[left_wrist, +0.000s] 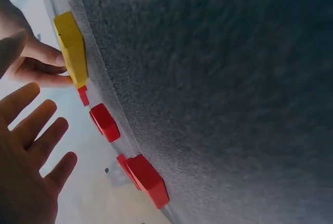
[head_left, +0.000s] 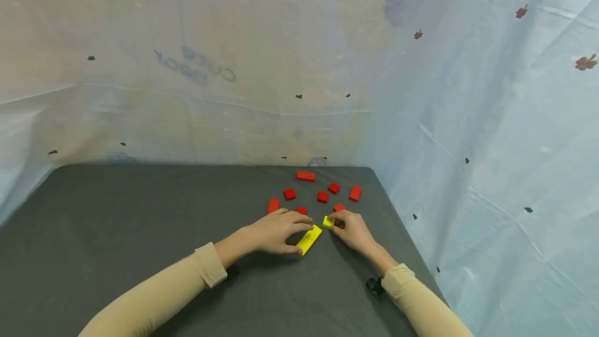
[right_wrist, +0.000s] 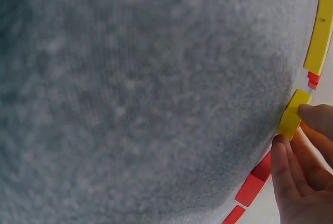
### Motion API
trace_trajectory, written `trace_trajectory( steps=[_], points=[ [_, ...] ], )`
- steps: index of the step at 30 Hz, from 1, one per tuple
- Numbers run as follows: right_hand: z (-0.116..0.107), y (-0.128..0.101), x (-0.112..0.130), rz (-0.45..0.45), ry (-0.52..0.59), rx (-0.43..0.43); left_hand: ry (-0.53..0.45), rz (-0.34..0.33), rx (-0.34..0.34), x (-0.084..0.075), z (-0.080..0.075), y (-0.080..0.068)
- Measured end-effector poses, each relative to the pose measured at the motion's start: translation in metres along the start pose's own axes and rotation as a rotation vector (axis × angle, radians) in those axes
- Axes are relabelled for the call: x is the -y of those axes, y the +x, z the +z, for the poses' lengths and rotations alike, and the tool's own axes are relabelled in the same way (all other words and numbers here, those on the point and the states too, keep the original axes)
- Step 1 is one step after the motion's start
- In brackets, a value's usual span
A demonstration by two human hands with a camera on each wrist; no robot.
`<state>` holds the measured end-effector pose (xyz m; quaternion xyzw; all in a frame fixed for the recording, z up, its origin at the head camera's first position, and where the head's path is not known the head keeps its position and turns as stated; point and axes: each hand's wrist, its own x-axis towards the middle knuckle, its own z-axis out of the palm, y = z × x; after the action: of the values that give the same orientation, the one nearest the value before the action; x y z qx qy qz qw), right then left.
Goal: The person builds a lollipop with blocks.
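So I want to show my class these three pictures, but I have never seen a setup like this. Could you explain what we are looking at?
No machine here: a person works with two bare hands and wears three cameras. The wide picture comes from the head, looking down at a dark grey table. The other two come from the wrists, so they look tilted and very close. On the table lie several red blocks and a long yellow block. The left hand rests by the long yellow block with fingers spread, as the left wrist view shows. The right hand pinches a small yellow block between thumb and fingertips, as the right wrist view shows.
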<state>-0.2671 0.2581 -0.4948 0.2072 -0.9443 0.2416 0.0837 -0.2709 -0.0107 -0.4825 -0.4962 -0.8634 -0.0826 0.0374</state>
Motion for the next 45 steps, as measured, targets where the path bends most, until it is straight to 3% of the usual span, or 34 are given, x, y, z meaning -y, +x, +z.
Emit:
trace_trajectory(
  steps=[7, 16, 24, 30, 38, 45],
  points=[
    [0.001, 0.001, 0.001, 0.019, 0.010, 0.001, -0.009, 0.001, 0.166, 0.002, 0.003, 0.012],
    [0.005, 0.004, 0.003, 0.002, 0.026, 0.017, -0.015, 0.010, 0.236, 0.006, 0.005, 0.015],
    [0.006, 0.004, 0.005, 0.022, 0.044, 0.004, -0.022, 0.012, 0.190, 0.006, 0.005, 0.013],
    [0.009, 0.004, 0.009, 0.026, 0.081, -0.017, -0.011, 0.022, 0.101, 0.011, 0.010, 0.008],
    [0.011, 0.007, 0.026, 0.010, 0.124, -0.120, -0.007, -0.011, -0.050, 0.015, 0.005, -0.019],
    [0.011, 0.015, 0.050, 0.006, 0.221, -0.187, 0.038, -0.062, -0.088, 0.016, 0.000, -0.049]
  ],
)
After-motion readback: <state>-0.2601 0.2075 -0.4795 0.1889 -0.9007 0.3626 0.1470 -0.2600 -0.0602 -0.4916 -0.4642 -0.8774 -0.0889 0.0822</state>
